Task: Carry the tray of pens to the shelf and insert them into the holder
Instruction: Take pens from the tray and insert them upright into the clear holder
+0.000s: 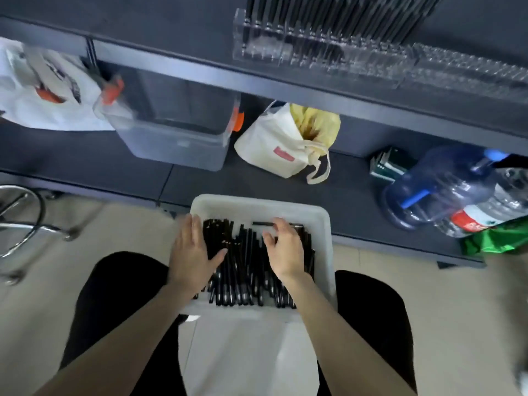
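Note:
A white plastic tray (320, 215) rests on my lap, filled with several black pens (243, 267) lying lengthwise. My left hand (191, 252) lies flat on the pens at the tray's left side, fingers spread. My right hand (283, 247) is over the right part of the pile, fingers curled down onto the pens; whether it grips one I cannot tell. On the upper dark shelf stands a clear acrylic pen holder (314, 50) with several black pens upright in its left part. Its right rows (468, 72) look empty.
The lower shelf holds a clear bin with orange clips (171, 132), a white plastic bag (37, 90), a cream tote with yellow contents (288, 141), and large water bottles (445, 190). A green bag (497, 238) lies right. A chrome stool base (23, 224) stands left on the tiled floor.

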`<state>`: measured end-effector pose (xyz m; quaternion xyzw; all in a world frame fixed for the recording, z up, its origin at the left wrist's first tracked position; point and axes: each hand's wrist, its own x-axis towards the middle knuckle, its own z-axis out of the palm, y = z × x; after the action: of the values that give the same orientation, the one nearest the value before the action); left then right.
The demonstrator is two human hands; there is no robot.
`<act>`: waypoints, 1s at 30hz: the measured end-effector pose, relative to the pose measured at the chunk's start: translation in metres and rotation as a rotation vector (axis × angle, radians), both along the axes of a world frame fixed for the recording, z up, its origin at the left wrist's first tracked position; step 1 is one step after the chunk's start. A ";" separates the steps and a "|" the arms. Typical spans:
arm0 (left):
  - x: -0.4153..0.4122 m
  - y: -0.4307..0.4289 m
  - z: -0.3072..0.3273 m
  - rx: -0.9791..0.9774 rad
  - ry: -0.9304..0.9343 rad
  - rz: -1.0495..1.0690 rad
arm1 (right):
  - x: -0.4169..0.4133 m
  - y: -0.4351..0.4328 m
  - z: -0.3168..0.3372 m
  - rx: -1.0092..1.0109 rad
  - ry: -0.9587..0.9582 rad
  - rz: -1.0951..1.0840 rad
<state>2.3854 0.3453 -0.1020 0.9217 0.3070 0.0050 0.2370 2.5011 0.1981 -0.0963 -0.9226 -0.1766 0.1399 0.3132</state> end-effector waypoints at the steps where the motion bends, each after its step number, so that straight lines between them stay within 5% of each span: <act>1: -0.005 -0.003 -0.006 0.011 0.037 0.009 | -0.010 -0.001 -0.011 -0.023 0.046 -0.011; 7: -0.028 -0.013 -0.033 -0.014 0.075 0.052 | -0.043 -0.004 -0.054 -0.222 0.336 0.036; 14: -0.028 -0.012 -0.036 -0.014 0.060 0.043 | -0.049 0.004 -0.065 -0.377 0.341 0.032; 30: -0.023 -0.015 -0.040 0.000 0.057 0.093 | -0.047 0.005 -0.064 -0.045 0.389 -0.091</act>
<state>2.3621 0.3299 -0.1419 0.9062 0.3562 -0.0105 0.2278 2.4542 0.2033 -0.1598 -0.8919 -0.0677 0.3054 0.3267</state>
